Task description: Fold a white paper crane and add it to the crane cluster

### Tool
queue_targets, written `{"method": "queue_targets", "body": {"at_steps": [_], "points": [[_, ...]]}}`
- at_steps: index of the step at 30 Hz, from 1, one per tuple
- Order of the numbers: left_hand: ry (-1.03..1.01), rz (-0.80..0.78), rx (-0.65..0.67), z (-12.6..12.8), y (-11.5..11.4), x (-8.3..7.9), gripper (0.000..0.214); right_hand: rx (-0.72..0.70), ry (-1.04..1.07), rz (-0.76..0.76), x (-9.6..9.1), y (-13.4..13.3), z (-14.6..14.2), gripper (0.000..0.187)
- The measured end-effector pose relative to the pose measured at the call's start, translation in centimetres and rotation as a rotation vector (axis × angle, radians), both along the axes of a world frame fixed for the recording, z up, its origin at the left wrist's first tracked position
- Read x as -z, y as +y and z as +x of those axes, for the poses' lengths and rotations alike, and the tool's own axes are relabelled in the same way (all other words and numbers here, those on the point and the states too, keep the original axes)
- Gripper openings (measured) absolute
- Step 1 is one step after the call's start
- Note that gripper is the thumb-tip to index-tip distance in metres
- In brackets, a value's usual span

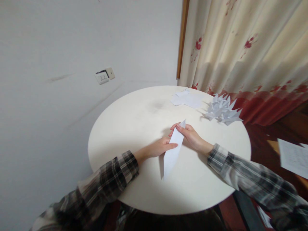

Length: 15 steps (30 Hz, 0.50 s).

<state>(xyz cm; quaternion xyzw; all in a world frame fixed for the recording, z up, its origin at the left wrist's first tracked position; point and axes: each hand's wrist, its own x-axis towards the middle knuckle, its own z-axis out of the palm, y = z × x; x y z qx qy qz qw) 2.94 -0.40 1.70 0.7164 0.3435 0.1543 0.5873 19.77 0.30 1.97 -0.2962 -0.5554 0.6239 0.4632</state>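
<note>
A long, narrow piece of folded white paper [173, 154] slants over the table, its pointed tip up and to the right. My left hand [161, 147] grips its left edge near the middle, thumb lying across the front and fingers behind. Near the upper end my right hand [191, 136] pinches the paper, thumb on the front face. Some fingers of both hands are hidden behind the sheet. The lower corner of the paper hangs close to the tabletop; I cannot tell if it touches.
The round white table [115, 128] stands against the wall. Flat white paper sheets [191, 99] lie at its back, and a pile of folded paper cranes [222, 109] sits at the back right. A patterned curtain [228, 48] hangs behind. Written sheets [293, 157] lie off to the right.
</note>
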Motion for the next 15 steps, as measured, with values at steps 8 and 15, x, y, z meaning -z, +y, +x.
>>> {"method": "queue_targets", "body": {"at_steps": [8, 15], "points": [[0.028, -0.004, 0.010, 0.04, -0.50, -0.67, 0.033, 0.079, -0.028, -0.028, -0.48, -0.07, 0.36, 0.043], [0.027, -0.038, 0.016, 0.00, -0.33, -0.65, 0.033, 0.131, -0.021, 0.011, -0.45, 0.05, 0.32, 0.047]]}}
